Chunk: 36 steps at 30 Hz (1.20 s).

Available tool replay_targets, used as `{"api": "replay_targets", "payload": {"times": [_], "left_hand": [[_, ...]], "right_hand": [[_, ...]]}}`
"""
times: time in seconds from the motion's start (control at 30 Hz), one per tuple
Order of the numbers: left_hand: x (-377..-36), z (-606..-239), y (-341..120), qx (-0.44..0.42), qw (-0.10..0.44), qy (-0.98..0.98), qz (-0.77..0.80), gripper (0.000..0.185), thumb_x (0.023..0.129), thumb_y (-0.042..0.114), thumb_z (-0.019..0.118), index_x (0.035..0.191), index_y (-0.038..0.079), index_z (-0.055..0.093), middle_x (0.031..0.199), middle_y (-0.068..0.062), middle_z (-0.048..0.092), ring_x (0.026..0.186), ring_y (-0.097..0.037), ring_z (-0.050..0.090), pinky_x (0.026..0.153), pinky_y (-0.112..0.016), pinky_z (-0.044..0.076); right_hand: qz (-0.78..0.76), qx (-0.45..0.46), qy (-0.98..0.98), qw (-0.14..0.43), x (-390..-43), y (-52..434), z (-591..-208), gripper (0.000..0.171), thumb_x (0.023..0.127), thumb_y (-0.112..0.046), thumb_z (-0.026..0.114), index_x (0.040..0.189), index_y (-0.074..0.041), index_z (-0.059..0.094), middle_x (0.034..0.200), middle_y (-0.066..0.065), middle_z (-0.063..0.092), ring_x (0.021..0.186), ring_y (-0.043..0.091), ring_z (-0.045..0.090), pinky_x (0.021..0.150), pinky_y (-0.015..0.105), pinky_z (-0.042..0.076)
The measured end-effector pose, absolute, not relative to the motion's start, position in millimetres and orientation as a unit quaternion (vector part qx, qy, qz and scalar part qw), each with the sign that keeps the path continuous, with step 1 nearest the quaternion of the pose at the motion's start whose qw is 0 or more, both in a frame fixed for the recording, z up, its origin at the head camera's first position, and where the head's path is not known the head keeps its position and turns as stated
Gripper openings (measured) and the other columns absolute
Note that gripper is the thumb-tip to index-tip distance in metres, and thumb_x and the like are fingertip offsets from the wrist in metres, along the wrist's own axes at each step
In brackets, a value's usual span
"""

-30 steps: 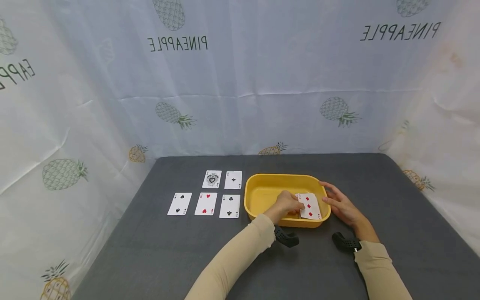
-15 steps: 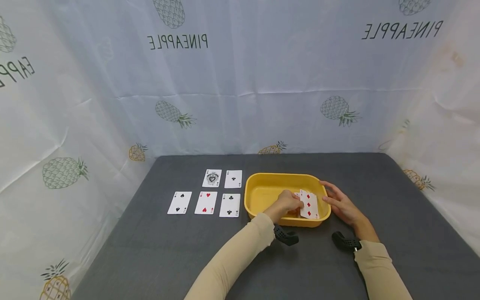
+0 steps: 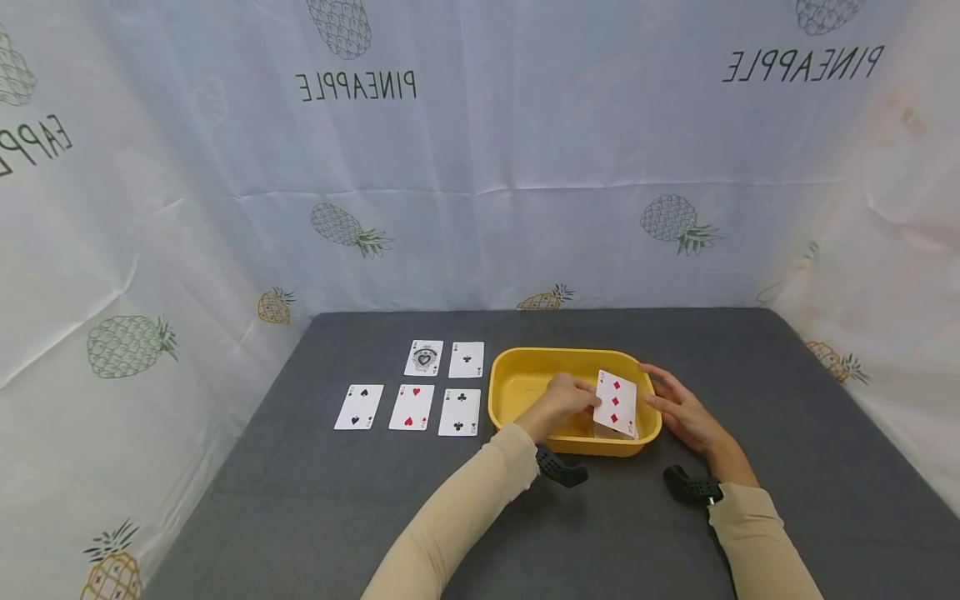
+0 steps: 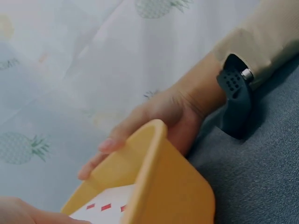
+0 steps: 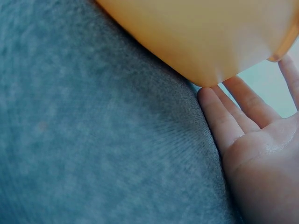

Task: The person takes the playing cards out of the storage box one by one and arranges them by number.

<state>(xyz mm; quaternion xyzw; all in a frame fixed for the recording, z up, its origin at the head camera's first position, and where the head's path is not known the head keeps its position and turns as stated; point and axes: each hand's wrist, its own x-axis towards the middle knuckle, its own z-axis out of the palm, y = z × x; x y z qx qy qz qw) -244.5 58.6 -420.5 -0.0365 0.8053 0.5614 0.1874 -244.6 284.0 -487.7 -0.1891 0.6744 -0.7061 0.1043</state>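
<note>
In the head view, my left hand (image 3: 566, 396) reaches over the yellow bin (image 3: 517, 357) and pinches the left edge of a three of diamonds (image 3: 618, 406). The card tilts above the bin's right part, with part of another card (image 3: 602, 432) showing below it. My right hand (image 3: 686, 411) rests against the bin's right end, its fingers at the rim. From the right wrist view, fairly straight fingers (image 5: 222, 116) touch the outer wall of the bin (image 5: 210, 37). The left wrist view catches the red diamonds of the card (image 4: 105, 207) inside the rim.
Left of the bin, two aces lie in a back row: an ornate ace (image 3: 424, 358) and an ace of clubs (image 3: 467, 360). In front lie a two of spades (image 3: 358, 407), two of hearts (image 3: 412, 407) and two of clubs (image 3: 459, 412). A pineapple-print curtain (image 3: 480, 142) surrounds the dark table (image 3: 300, 517).
My left hand has drawn the three of diamonds up and slightly left, off the card below, and the card now tilts. My right hand and the bin stay in place.
</note>
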Motion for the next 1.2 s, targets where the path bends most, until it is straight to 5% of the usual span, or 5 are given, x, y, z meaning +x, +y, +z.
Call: {"api": "replay_targets", "payload": {"times": [0.53, 1.2], "left_hand": [[-246, -399, 25, 0.034, 0.194, 0.786, 0.586, 0.024, 0.089, 0.009, 0.067, 0.108, -0.005, 0.070, 0.104, -0.017, 0.072, 0.077, -0.015, 0.067, 0.089, -0.037, 0.059], [-247, -381, -49, 0.046, 0.158, 0.791, 0.590, 0.030, 0.091, 0.012, 0.063, 0.115, -0.006, 0.065, 0.110, -0.021, 0.069, 0.077, -0.010, 0.067, 0.085, -0.031, 0.060]], "right_hand": [[-0.723, -0.210, 0.650, 0.108, -245, 284, -491, 0.047, 0.100, -0.002, 0.044, 0.140, -0.025, 0.035, 0.123, -0.019, 0.056, 0.109, -0.003, 0.060, 0.088, 0.016, 0.055], [-0.720, -0.205, 0.654, 0.108, -243, 284, -488, 0.050, 0.100, -0.001, 0.045, 0.144, -0.020, 0.032, 0.126, -0.015, 0.054, 0.110, -0.001, 0.061, 0.086, 0.017, 0.056]]}}
